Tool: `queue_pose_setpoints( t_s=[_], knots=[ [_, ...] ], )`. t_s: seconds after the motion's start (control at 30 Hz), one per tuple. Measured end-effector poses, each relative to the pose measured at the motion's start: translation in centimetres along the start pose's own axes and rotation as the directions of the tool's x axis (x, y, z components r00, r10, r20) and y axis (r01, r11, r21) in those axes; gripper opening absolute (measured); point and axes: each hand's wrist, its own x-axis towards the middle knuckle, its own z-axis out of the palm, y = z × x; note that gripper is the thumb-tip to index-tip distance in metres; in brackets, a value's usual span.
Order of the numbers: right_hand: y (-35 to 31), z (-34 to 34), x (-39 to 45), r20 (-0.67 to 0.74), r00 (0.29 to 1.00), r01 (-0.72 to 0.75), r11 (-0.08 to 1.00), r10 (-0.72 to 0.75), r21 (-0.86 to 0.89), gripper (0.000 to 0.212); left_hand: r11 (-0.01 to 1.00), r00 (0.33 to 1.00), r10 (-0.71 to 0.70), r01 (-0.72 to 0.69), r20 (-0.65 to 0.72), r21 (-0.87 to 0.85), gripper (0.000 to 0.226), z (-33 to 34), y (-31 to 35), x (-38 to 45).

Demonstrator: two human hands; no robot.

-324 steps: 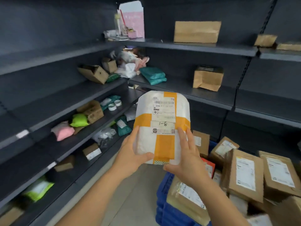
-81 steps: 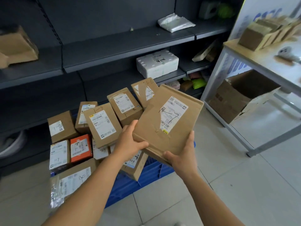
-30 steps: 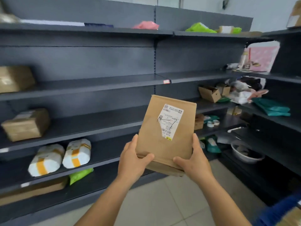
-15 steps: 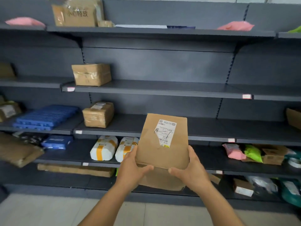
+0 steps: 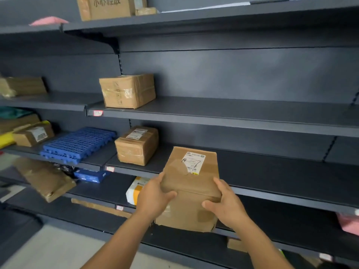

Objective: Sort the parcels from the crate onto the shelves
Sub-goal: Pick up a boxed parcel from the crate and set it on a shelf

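Parcel [image 5: 191, 188] nearer the shelf [image 5: 272, 193] than before.

A handwritten "7" crosses the white label [image 5: 193, 162] on the near brown parcel [image 5: 191, 183]. Printed Chinese characters, roughly "小心轻放", mark the carton [image 5: 108, 7] on the far top shelf [image 5: 213, 20]; other labels are illegible.

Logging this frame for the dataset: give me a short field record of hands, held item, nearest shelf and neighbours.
held item: brown parcel, label facing up
left hand: left hand grips the parcel's left edge
right hand: right hand grips its right edge
parcel state: in the air before the shelf, not set down
neighbour: taped box on that shelf, to the left, apart from the parcel
further left: blue plastic panels
above: taped carton one shelf up
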Motion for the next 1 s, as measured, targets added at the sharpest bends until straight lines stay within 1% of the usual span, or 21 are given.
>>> queue_pose_setpoints(
  t_s=[0.1,0.23,0.33,0.47,0.57,0.7,0.8,0.87,0.93,1.0],
  knots=[
    [-0.5,0.7,4.0,0.030,0.999,0.033,0.999,-0.033,-0.013,0.084,1.000,1.000,-0.012,0.012,-0.008,0.017,0.075,-0.1,-0.6,3.5],
    [-1.1,1.8,8.9,0.059,0.998,0.039,0.999,-0.037,-0.032,0.079,1.000,1.000,0.002,-0.002,0.000,0.022,0.067,0.1,-1.8,8.4],
    [-1.5,2.8,12.2,0.057,0.998,0.030,0.998,-0.026,-0.062,0.075,0.999,0.999,0.031,-0.031,0.022,0.028,0.064,0.5,-3.0,12.1],
    [-1.9,4.4,16.5,0.030,0.999,0.014,0.994,-0.011,-0.105,0.074,0.996,0.996,0.073,-0.075,0.047,0.043,0.063,1.1,-4.5,17.2],
    [-2.2,6.2,19.7,0.007,1.000,-0.002,0.993,0.003,-0.120,0.073,0.985,0.990,0.111,-0.122,0.090,0.122,0.057,1.3,-5.7,21.1],
    [-2.7,8.5,23.7,-0.029,1.000,-0.005,0.982,-0.001,-0.188,0.061,0.942,0.972,0.173,-0.210,0.159,0.263,0.049,1.8,-7.1,25.8],
    [-3.5,9.6,25.9,-0.047,0.999,-0.016,0.969,0.004,-0.245,0.059,0.902,0.960,0.228,-0.271,0.160,0.338,0.048,1.9,-7.9,28.6],
    [-4.1,11.4,28.6,-0.081,0.995,-0.082,0.968,0.064,-0.239,0.059,0.873,0.945,0.249,-0.315,0.214,0.373,0.049,2.1,-9.4,32.6],
    [-4.3,11.1,28.7,-0.096,0.994,-0.078,0.966,0.055,-0.248,0.059,0.843,0.939,0.275,-0.338,0.206,0.419,0.049,2.1,-9.0,33.0],
    [-4.1,10.1,27.7,-0.133,0.990,-0.073,0.963,0.039,-0.259,0.059,0.810,0.920,0.338,-0.391,0.197,0.437,0.050,2.3,-7.8,32.1]
  ],
)
